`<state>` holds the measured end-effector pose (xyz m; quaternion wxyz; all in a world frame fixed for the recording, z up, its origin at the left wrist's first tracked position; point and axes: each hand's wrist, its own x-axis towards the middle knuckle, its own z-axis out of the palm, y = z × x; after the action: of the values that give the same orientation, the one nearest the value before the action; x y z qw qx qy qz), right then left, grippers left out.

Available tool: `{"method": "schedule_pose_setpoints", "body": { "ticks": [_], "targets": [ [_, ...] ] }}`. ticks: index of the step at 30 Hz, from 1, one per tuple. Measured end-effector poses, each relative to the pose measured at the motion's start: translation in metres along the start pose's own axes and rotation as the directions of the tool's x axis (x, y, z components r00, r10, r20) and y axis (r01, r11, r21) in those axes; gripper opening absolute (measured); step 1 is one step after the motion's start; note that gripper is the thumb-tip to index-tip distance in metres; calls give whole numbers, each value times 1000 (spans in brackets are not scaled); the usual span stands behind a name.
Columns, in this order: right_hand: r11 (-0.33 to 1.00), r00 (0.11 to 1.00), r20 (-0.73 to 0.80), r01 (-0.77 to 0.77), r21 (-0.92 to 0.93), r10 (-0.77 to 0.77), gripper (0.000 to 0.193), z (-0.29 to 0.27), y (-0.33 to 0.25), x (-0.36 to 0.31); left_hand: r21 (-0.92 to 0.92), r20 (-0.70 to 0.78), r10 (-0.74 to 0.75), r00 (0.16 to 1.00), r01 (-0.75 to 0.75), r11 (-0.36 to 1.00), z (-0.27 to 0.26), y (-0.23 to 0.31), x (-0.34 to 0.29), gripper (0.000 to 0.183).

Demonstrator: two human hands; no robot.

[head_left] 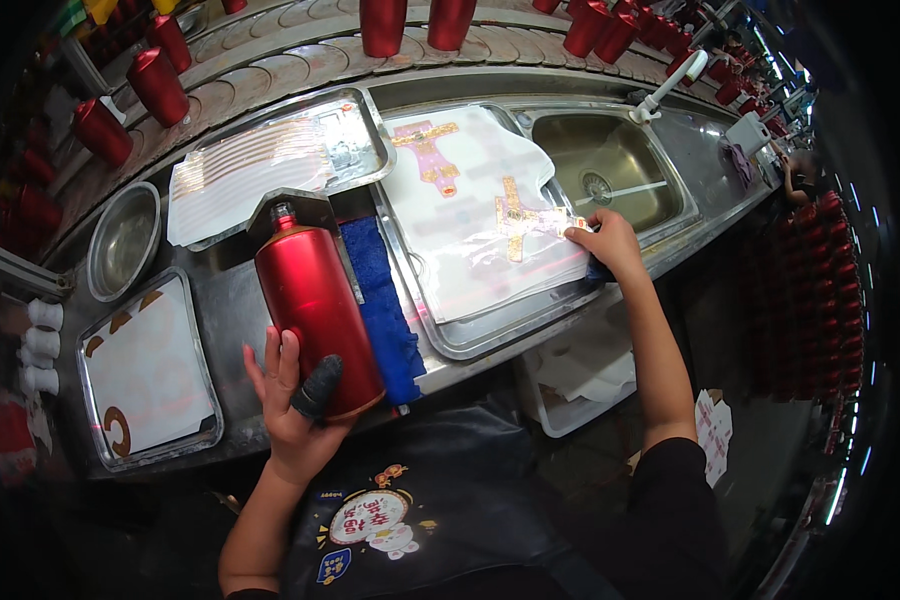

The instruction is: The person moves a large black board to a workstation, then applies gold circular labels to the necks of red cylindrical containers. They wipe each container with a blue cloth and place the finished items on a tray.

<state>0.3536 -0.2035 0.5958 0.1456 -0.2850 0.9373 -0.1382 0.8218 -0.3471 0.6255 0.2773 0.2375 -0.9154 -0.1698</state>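
A glossy red bottle (315,290) with a metallic neck leans in a dark metal cradle, its base toward me. My left hand (300,410) steadies its lower end, the thumb in a black finger cover pressed on the side and the other fingers along the left edge. At the tray on the right, my right hand (610,240) pinches the edge of a gold-and-pink cross-shaped decal (515,220) on a stack of white sheets (450,270). Another decal (430,150) like it lies farther back on the stack. The right fingertips partly cover the pinched edge.
A metal tray (450,350) carries the stack, beside a blue cloth (380,300). Beyond are a sink (570,150) with a white faucet (670,85) and a conveyor (260,75) with red bottles. Left stand a metal bowl (125,240) and another sheet tray (215,420). A white bin (560,415) sits below.
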Motion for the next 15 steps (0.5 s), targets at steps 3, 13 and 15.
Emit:
{"method": "schedule_pose_setpoints", "body": {
  "ticks": [3, 13, 15],
  "targets": [
    [954, 991, -134, 15, 298, 26, 37, 13, 21, 10, -14, -22, 6, 1000, -6, 1000, 3, 0, 0, 79],
    [797, 927, -372, 255, 548, -41, 14, -24, 103, 116, -31, 3, -30, 1000, 30, 999, 3, 1, -1, 75],
    [868, 959, -280, 111, 484, 33, 13, -29, 141, 158, -42, -1, -25, 1000, 25, 999, 1, 4, -1, 70]
  ]
}}
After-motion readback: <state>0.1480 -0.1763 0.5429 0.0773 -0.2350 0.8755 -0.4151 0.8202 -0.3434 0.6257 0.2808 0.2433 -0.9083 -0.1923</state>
